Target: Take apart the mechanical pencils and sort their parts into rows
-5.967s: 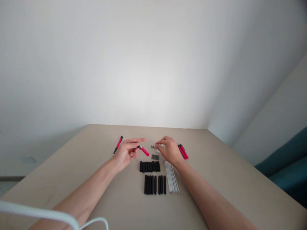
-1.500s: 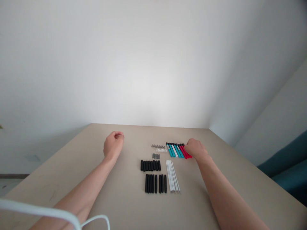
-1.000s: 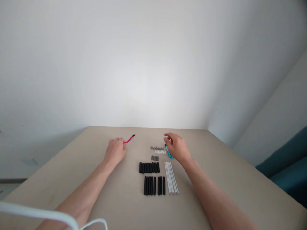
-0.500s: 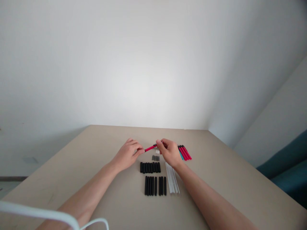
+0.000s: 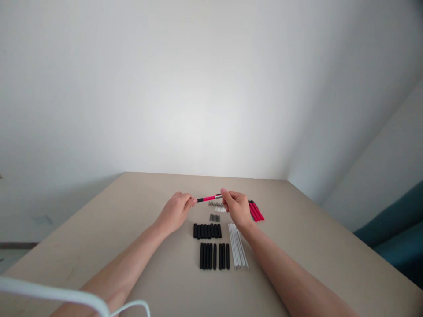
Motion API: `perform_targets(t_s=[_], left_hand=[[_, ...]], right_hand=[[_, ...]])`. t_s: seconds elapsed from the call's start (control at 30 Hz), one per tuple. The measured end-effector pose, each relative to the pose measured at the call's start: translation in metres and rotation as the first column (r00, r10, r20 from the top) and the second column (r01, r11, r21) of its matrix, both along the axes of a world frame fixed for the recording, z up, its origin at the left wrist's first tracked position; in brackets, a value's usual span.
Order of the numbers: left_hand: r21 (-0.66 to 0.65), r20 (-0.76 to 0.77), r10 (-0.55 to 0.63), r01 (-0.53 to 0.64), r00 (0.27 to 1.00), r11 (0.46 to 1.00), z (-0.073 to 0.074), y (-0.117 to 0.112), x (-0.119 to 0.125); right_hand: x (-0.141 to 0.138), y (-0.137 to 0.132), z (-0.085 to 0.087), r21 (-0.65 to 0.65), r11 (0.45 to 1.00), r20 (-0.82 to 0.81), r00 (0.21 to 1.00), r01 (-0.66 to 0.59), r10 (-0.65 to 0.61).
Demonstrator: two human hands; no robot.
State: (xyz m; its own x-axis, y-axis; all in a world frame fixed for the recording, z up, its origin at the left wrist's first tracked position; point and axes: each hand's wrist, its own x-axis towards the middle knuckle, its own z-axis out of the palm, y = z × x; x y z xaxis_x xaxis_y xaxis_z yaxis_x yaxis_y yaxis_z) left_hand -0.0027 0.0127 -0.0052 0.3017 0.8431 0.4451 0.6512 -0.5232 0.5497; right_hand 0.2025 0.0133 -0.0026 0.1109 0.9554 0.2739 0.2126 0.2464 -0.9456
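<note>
A red pen [image 5: 209, 198] with a black grip section spans the gap between my two hands, above the table. The fingers of my left hand [image 5: 178, 208] pinch its black end. At the other end my right hand [image 5: 236, 205] closes round the pen, near a silvery band; the tip there is hidden by the fingers. Just below the pen lie small metal springs [image 5: 214, 204] and small white parts [image 5: 220, 210]. A group of grey metal pieces [image 5: 214, 218] sits nearer to me.
Two rows of black tubes, an upper row [image 5: 207, 231] and a lower row [image 5: 207, 256], lie on the beige table [image 5: 158, 273]. White refills [image 5: 237, 246] lie beside them. Red pen barrels [image 5: 256, 211] are right of my right hand. A white cable [image 5: 59, 293] crosses the lower left.
The pen has tilted closer to level, and more of its black left end shows. My right hand has shifted slightly right, uncovering the springs and white parts.
</note>
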Motion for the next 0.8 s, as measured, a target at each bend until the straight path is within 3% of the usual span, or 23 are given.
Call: perform_targets(t_s=[0.17, 0.33, 0.47, 0.6, 0.7, 0.8], left_hand=[[-0.046, 0.117, 0.028, -0.023, 0.993, 0.999, 0.002, -0.003, 0.004], [-0.233, 0.213, 0.033, 0.018, 0.976, 0.972, 0.005, -0.006, 0.006], [-0.392, 0.342, -0.012, 0.155, 0.940, 0.907, 0.006, -0.007, 0.006], [-0.533, 0.509, 0.027, 0.290, 0.860, 0.795, 0.006, -0.007, 0.004], [-0.567, 0.594, 0.021, 0.400, 0.804, 0.720, 0.006, -0.006, 0.003], [-0.536, 0.615, -0.012, 0.429, 0.789, 0.727, 0.005, -0.005, 0.004]], right_hand=[[0.002, 0.000, 0.001, 0.039, 0.999, 0.004, 1.000, -0.011, 0.011], [0.003, -0.004, 0.005, 0.074, 0.997, 0.024, 0.999, -0.028, 0.026], [0.003, -0.006, 0.007, 0.102, 0.993, 0.025, 0.998, -0.056, 0.054], [0.003, -0.010, 0.009, 0.154, 0.984, 0.048, 0.996, -0.087, 0.080], [0.004, -0.011, 0.010, 0.194, 0.973, 0.062, 0.992, -0.122, 0.112], [0.003, -0.009, 0.008, 0.195, 0.976, 0.010, 0.995, -0.099, 0.099]])
